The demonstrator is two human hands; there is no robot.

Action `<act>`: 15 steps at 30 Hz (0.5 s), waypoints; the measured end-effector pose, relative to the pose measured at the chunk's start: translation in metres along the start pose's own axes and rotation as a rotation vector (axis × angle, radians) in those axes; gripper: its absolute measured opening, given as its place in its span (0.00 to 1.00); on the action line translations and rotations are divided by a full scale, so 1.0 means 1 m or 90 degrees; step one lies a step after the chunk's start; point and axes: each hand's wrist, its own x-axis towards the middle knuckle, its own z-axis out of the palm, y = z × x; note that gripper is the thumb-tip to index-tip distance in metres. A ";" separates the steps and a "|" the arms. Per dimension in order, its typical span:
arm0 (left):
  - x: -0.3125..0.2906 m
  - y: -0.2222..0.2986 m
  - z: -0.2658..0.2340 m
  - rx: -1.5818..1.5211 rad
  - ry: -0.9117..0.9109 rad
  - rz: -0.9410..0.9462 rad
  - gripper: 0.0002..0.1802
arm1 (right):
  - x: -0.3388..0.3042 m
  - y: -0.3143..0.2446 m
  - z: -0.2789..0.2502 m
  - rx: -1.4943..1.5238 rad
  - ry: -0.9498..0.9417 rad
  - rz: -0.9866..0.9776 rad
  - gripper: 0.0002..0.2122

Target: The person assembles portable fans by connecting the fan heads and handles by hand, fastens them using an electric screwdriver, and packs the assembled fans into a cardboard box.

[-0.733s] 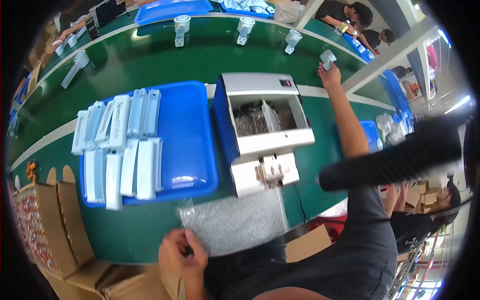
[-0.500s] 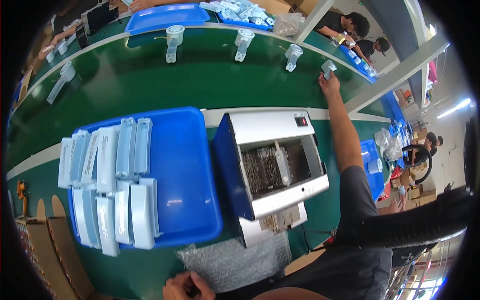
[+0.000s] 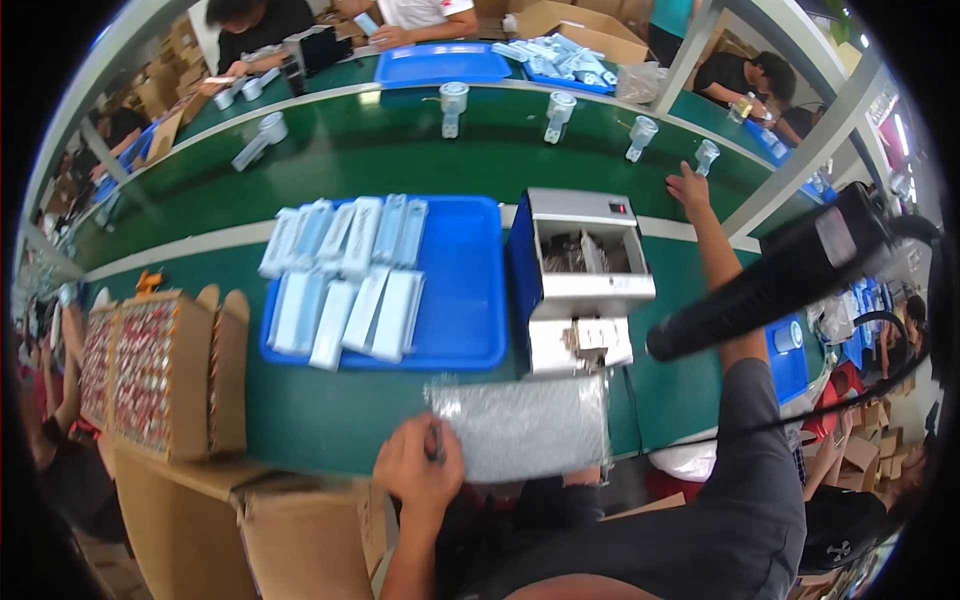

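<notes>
My right hand [image 3: 690, 191] reaches over the green belt [image 3: 380, 150] at the far right. Its fingers are spread and look empty, close beside a pale blue plastic part [image 3: 706, 156] with a round cup head and a short handle. My left hand [image 3: 420, 462] is curled closed at the bench's front edge, by a sheet of bubble wrap [image 3: 525, 432]. Something small and dark shows between its fingers, too hidden to name. A blue tray [image 3: 465, 290] carries two rows of long pale blue plastic shells [image 3: 362, 240]. Right of it stands a white-and-blue screw feeder [image 3: 575, 207] with screws inside.
A black elongated tool [image 3: 770, 280] with a cable hangs over the right side. Several similar cup-headed parts [image 3: 453, 97] stand along the belt. Divided cardboard boxes [image 3: 185, 375] stand at left. A white post [image 3: 800, 160] rises at right. Other people sit across the belt.
The view has swung, shifting the scene rightward and showing more at left. My right hand has let go of the cup-headed part, which stays on the belt. My left hand remains curled.
</notes>
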 end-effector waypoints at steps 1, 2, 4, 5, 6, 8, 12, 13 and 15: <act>0.001 -0.003 -0.002 -0.028 0.004 0.002 0.06 | -0.024 -0.002 0.015 -0.177 -0.079 -0.045 0.22; 0.004 -0.001 -0.003 -0.063 -0.004 -0.015 0.06 | -0.048 -0.009 0.013 -0.357 -0.151 -0.094 0.21; 0.012 0.003 -0.011 -0.229 -0.056 -0.162 0.06 | -0.093 -0.022 0.001 -0.406 -0.342 -0.178 0.20; 0.026 0.012 -0.012 -0.357 -0.031 -0.163 0.04 | -0.111 -0.036 -0.013 -0.441 -0.508 -0.280 0.18; 0.039 0.012 -0.016 -0.314 -0.004 -0.098 0.03 | -0.145 -0.040 -0.012 -0.472 -0.544 -0.402 0.18; 0.074 0.018 -0.010 -0.263 0.067 0.046 0.04 | -0.186 -0.045 -0.041 -0.650 -0.507 -0.644 0.18; 0.149 0.036 0.023 0.022 0.027 0.139 0.05 | -0.342 -0.107 -0.052 -0.715 -0.504 -0.511 0.11; 0.168 0.033 0.046 0.155 0.037 0.207 0.08 | -0.360 -0.108 -0.070 -0.650 -0.495 -0.499 0.11; 0.200 0.016 0.085 0.386 -0.056 0.246 0.13 | -0.390 -0.103 -0.093 -0.564 -0.475 -0.484 0.10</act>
